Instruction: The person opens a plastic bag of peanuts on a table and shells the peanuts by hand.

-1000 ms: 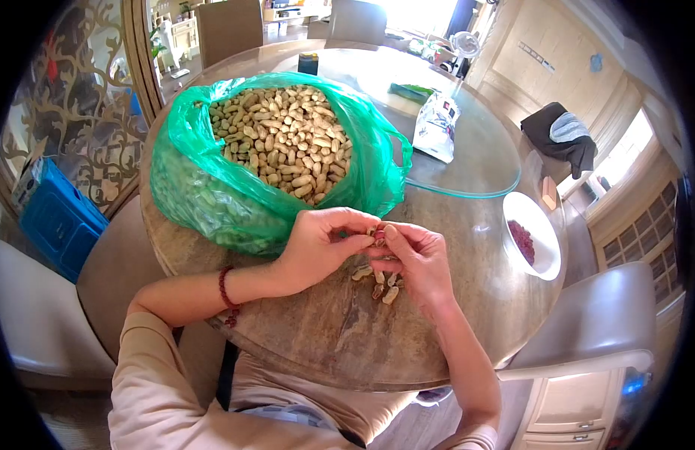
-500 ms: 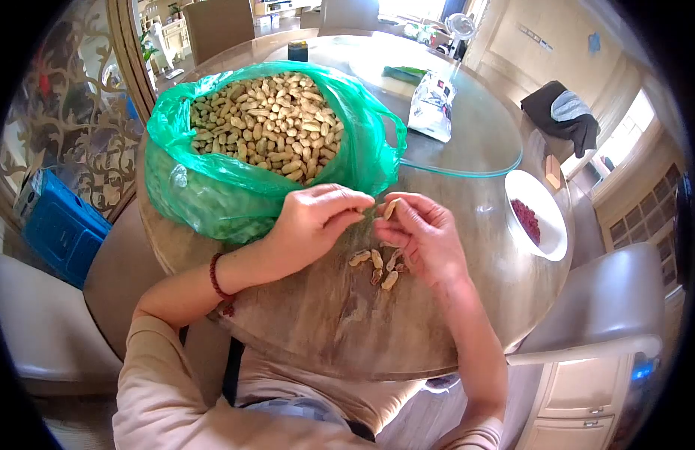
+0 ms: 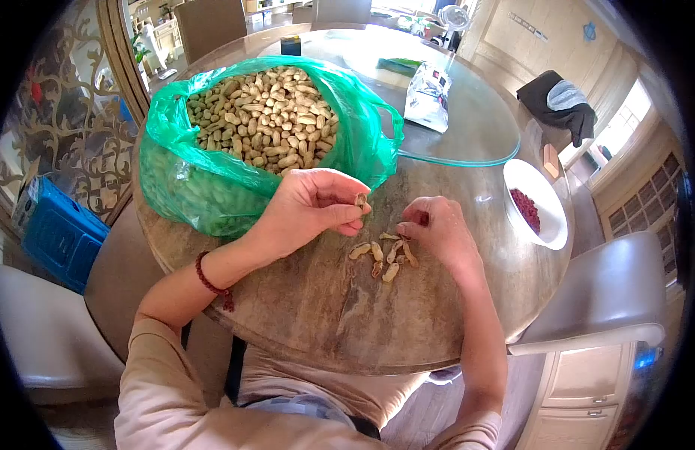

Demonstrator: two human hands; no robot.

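Observation:
My left hand is closed, pinching a peanut between thumb and fingertips, just in front of the bag. Its shell looks partly opened. My right hand hovers low over the table at the edge of a small heap of peanut shells. Its fingers are curled together, and whatever they may hold is hidden. Behind my left hand stands a green plastic bag, open at the top and full of unshelled peanuts.
A white bowl with reddish kernels stands on the right of the round table. Further back are a silver-white packet, a glass top and a small dark jar. Chairs flank the table.
My hands have drawn apart: the right has moved right and down toward the shells, the left slightly left with the peanut. More shell pieces show in the heap.

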